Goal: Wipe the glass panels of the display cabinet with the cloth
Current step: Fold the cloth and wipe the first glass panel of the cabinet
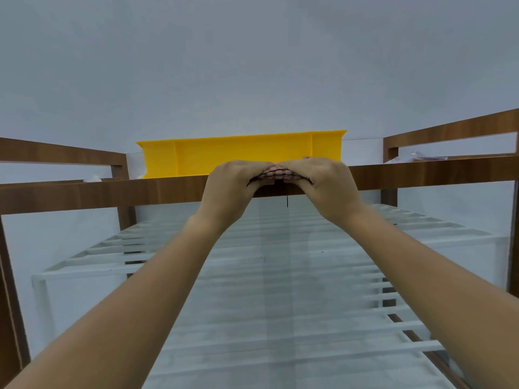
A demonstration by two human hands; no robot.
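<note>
Step in hand, as judged: bunching or refolding the cloth [276, 174] at the top of the cabinet before a wipe down the glass panel [280, 276].

To do it well: gather the cloth into a flat pad with a clean face outward, so it meets the glass evenly. Keep it off the wooden top rail [112, 196]; dust from there would smear the pane. Start the stroke at the panel's top edge, just under the rail, and work down in overlapping passes. Faint streaks and small dark specks show on the glass, so firm, even pressure looks needed.

Hands: left hand [230, 183] and right hand [323, 179] are both raised to rail height, knuckles toward the camera, fingers curled over the cloth. Each grips one end; the patterned, reddish cloth shows only as a small bunch between them. Both forearms reach up and forward, converging at the centre of the rail.

Cloth position: at the front of the top rail, just before a yellow bin [241, 155]. Whether it touches the rail cannot be told. White slatted shelves [393, 240] show through the glass below.
</note>
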